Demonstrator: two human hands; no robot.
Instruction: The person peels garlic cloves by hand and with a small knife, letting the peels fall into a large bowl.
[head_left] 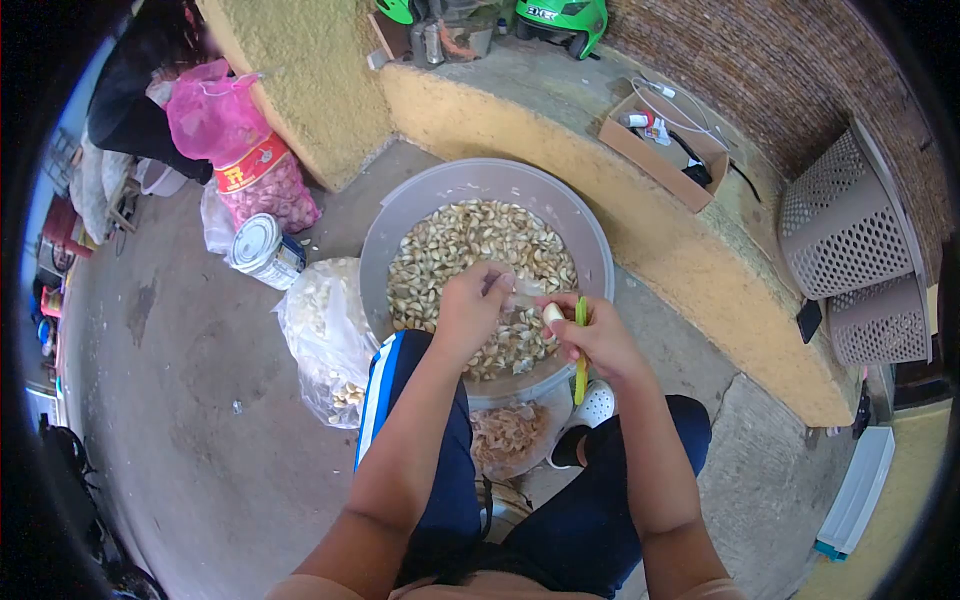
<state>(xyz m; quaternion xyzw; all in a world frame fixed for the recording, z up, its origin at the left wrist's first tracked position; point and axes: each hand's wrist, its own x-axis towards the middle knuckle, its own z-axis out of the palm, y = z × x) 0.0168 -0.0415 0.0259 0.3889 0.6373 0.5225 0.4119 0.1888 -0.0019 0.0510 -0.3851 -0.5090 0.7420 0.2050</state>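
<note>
A wide grey tub (pixel 592 225) in front of me holds many unpeeled garlic cloves (pixel 485 240), which look wet. Above its near side, my left hand (pixel 470 308) pinches a thin, translucent piece of garlic skin (pixel 524 290). My right hand (pixel 608 342) is closed around a yellow-green knife (pixel 581 350), held upright along the fingers. A pale peeled garlic clove (pixel 552 314) sits between the thumb and fingers of that same hand. The two hands are close together, and the knife's blade is hard to make out.
Between my legs stands a container of peeled skins (pixel 510 435). Left of the tub are a clear plastic bag (pixel 325 325) with pale cloves, a paint can (pixel 265 250) and a pink net sack (pixel 265 185). A low yellow ledge (pixel 690 270) bears an open cardboard box (pixel 660 155).
</note>
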